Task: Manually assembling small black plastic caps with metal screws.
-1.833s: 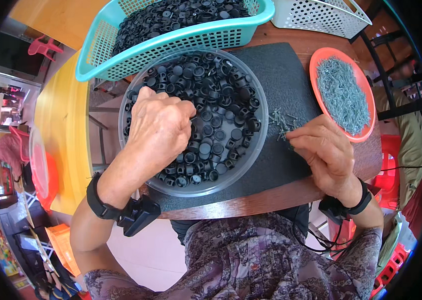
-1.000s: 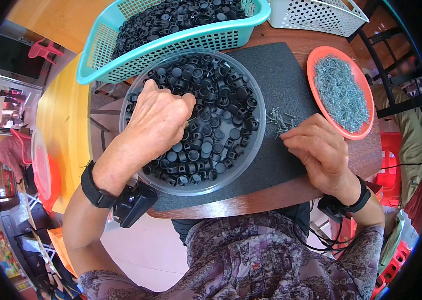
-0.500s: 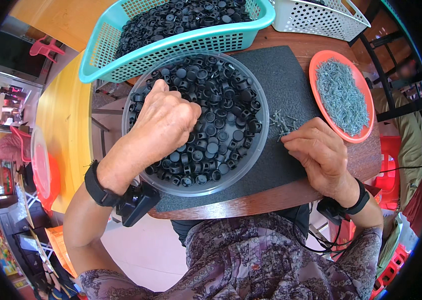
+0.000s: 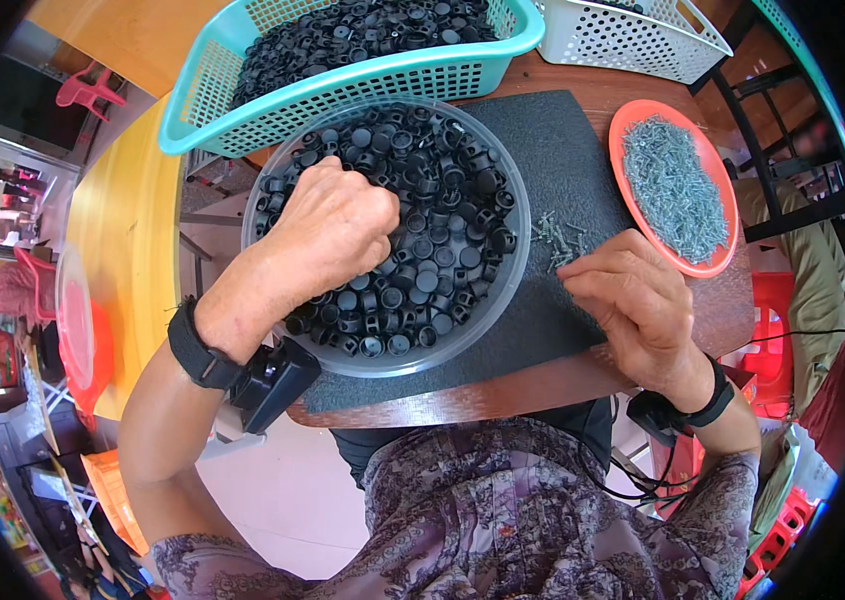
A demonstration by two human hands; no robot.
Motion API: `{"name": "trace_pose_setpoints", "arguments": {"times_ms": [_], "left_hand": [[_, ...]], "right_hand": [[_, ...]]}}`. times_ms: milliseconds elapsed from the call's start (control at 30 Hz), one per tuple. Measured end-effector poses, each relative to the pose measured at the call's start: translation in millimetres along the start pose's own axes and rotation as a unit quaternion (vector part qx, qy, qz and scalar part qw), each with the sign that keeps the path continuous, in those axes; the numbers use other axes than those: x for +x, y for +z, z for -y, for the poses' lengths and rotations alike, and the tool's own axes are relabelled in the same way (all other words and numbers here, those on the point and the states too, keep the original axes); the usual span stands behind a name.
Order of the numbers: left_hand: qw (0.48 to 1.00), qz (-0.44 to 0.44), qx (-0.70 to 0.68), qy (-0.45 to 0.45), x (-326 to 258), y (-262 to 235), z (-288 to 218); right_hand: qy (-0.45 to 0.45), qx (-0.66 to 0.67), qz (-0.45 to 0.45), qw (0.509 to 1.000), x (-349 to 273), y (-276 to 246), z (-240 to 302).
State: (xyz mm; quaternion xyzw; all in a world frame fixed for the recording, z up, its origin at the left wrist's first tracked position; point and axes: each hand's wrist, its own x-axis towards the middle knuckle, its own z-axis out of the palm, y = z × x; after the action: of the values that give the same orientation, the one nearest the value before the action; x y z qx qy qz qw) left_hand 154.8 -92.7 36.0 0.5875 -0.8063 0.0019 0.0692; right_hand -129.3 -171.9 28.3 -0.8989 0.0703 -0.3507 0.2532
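Observation:
My left hand [image 4: 328,232] reaches into a clear round bowl [image 4: 503,300] full of small black plastic caps [image 4: 438,200]; its fingers are curled down among them, and what they grip is hidden. My right hand [image 4: 633,300] rests on a dark mat [image 4: 573,150], fingers bent beside a small scatter of silver screws [image 4: 558,235]. I cannot see whether it pinches one. Both wrists wear black bands.
A teal basket [image 4: 343,90] heaped with black caps stands behind the bowl. A white basket [image 4: 633,40] sits at the back right. An orange plate [image 4: 643,215] of silver screws lies right of the mat. The round wooden table's edge [image 4: 543,385] is close to my body.
My left hand has shifted slightly up and right within the bowl, fingers digging among the caps. My right hand has stayed by the loose screws.

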Motion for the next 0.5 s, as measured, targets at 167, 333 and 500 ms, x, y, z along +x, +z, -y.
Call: {"name": "trace_pose_setpoints", "arguments": {"times_ms": [167,333,500], "left_hand": [[0.975,-0.058,-0.149,-0.152,-13.0,-20.4,-1.4],[0.793,-0.087,-0.514,-0.314,-27.5,-50.6,-73.1],[0.735,-0.132,-0.619,-0.241,-32.9,-28.7,-134.5]], "right_hand": [[-0.004,-0.008,-0.002,1.0,1.4,-2.7,3.2],[0.006,0.014,-0.016,1.0,7.0,-1.6,14.0],[0.064,0.123,-0.011,0.99,15.4,3.6,51.1]]}}
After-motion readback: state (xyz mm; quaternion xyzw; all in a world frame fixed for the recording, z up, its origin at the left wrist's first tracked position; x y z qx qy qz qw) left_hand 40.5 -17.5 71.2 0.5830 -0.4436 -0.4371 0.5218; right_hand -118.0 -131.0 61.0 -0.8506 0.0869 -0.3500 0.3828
